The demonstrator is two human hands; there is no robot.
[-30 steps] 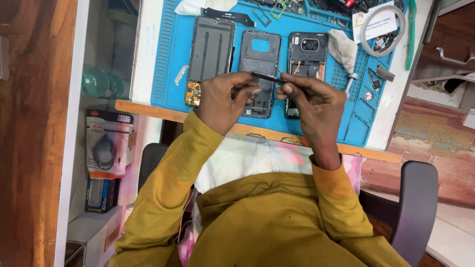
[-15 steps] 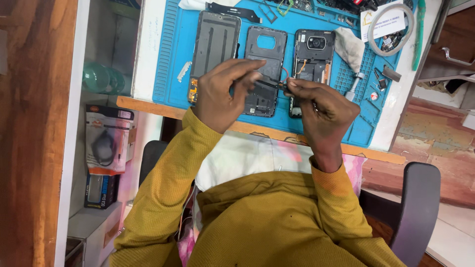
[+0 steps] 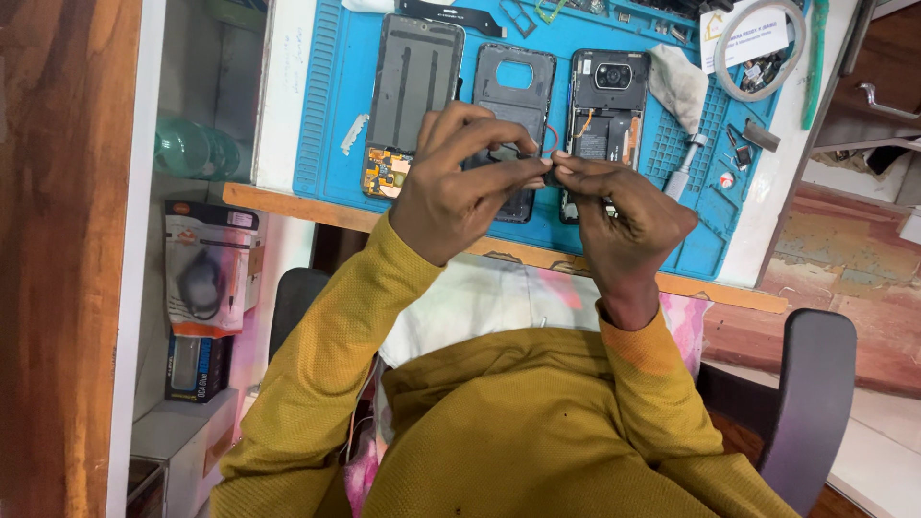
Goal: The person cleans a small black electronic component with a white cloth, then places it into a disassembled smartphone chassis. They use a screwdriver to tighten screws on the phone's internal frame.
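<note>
Near — left hand point(image 3: 460, 177) and right hand point(image 3: 614, 216) raised over bench edge, fingertips meeting, both pinched on small dark part point(image 3: 549, 176) between them. Part's long axis: cannot tell. Beyond — blue mat point(image 3: 326, 115), screen panel point(image 3: 414, 91), back cover point(image 3: 513, 82), opened phone point(image 3: 604, 105) just past right hand.

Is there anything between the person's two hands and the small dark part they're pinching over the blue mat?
Nothing visible stands between them. The left hand and right hand meet fingertip to fingertip on the small dark part, held above the blue silicone work mat. The part itself is mostly hidden by the fingers.
</note>
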